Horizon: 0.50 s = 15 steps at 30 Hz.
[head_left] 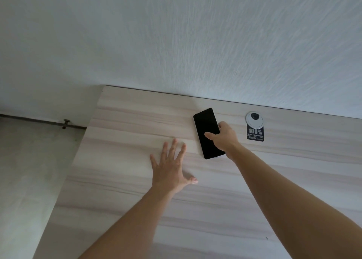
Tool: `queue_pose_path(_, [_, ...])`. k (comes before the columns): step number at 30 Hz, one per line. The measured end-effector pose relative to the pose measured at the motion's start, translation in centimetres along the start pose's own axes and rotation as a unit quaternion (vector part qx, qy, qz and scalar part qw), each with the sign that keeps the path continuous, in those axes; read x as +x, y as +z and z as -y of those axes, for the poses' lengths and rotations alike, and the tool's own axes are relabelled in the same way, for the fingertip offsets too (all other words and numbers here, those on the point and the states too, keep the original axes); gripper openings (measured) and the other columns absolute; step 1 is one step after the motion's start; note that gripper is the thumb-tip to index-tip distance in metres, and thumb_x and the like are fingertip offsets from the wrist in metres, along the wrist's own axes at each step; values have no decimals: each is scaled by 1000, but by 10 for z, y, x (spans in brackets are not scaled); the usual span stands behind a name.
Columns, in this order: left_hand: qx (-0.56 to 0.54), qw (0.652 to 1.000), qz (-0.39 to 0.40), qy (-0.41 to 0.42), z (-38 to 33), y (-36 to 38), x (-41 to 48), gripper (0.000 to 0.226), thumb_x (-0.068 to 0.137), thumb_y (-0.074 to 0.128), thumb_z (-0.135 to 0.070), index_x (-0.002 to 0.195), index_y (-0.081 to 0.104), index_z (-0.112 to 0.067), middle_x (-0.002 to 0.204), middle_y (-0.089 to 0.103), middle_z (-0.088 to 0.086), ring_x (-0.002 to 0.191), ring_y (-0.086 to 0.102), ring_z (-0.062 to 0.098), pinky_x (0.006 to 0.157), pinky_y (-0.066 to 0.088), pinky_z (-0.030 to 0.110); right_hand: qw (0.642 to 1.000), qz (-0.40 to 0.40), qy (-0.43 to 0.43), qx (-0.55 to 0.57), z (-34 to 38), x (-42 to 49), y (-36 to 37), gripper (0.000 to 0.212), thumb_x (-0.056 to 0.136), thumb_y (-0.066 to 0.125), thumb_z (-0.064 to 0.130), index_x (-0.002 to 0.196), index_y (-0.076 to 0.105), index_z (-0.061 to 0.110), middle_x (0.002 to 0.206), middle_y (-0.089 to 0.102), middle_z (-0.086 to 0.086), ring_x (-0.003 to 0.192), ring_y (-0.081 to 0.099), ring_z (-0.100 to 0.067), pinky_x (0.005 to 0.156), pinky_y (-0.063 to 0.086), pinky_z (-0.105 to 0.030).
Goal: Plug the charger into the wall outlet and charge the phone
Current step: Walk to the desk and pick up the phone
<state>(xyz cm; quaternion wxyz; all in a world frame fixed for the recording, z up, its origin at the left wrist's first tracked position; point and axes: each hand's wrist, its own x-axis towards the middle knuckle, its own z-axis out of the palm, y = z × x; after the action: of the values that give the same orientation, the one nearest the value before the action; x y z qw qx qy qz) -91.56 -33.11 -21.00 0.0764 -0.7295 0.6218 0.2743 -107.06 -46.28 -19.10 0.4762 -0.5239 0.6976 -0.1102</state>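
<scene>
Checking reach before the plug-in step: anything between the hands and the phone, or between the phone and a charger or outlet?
Nothing blocks the phone: the right hand already grips its right edge on the desk. The left hand lies flat and open beside it, not touching. No charger or wall outlet is in view, so that path cannot be judged.

The phone (208, 132) is a slim black-faced smartphone with a pale, whitish edge showing along its left long side. Its screen is dark and faces up. It lies near the far edge of the light wood-grain tabletop (121, 160), close to the wall, its long axis running away from the person and leaning slightly to the left at the far end. The right hand (223, 136) has its grip on the phone's right long side, thumb laid across the screen and fingers curled around the right edge. No cable is seen at the phone's visible ends.
</scene>
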Motion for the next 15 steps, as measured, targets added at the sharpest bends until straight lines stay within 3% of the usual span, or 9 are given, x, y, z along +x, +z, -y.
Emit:
queue_pose_path(4, [-120, 992, 19, -17, -5, -20, -4, 99, 74, 44, -84, 153, 4, -40, 165, -7, -8, 151, -9, 19, 118, 3, 62, 997, 22, -14, 79, -9, -27, -17, 21, 88, 69, 21, 101, 55, 13, 101, 67, -10, 94, 67, -30, 81, 59, -49])
queue_pose_path(7, [-262, 965, -2, -3, -22, -39, -19, 78, 86, 39, -74, 152, 23, -34, 162, 24, -2, 147, 21, 21, 118, 23, 48, 987, 30, -15, 160, -5, -57, -33, 19, 90, 68, 22, 104, 58, 18, 105, 70, -8, 96, 69, -27, 85, 59, -54])
queue_pose_path(10, [-404, 914, -44, 9, -47, -58, -49, 59, 93, 42, -62, 142, 43, -30, 145, 50, -2, 123, 50, 13, 100, 42, 31, 972, 25, -18, 235, 3, -92, -48, 11, 95, 62, 22, 103, 58, 16, 105, 70, -10, 96, 70, -28, 86, 58, -56])
queue_pose_path(13, [-502, 864, -48, 10, -70, -77, -81, 40, 94, 46, -56, 127, 53, -33, 126, 61, -1, 100, 62, 11, 81, 58, 30, 964, 19, -35, 262, 11, -131, -61, 12, 98, 57, 27, 104, 60, 16, 103, 72, -10, 94, 72, -28, 86, 58, -56])
queue_pose_path(15, [-538, 842, -46, 13, -84, -88, -102, 28, 97, 46, -49, 116, 56, -30, 113, 64, 1, 87, 65, 13, 71, 61, 31, 964, 13, -54, 262, 15, -157, -70, 14, 97, 57, 29, 104, 60, 18, 101, 73, -10, 92, 72, -28, 84, 58, -57])
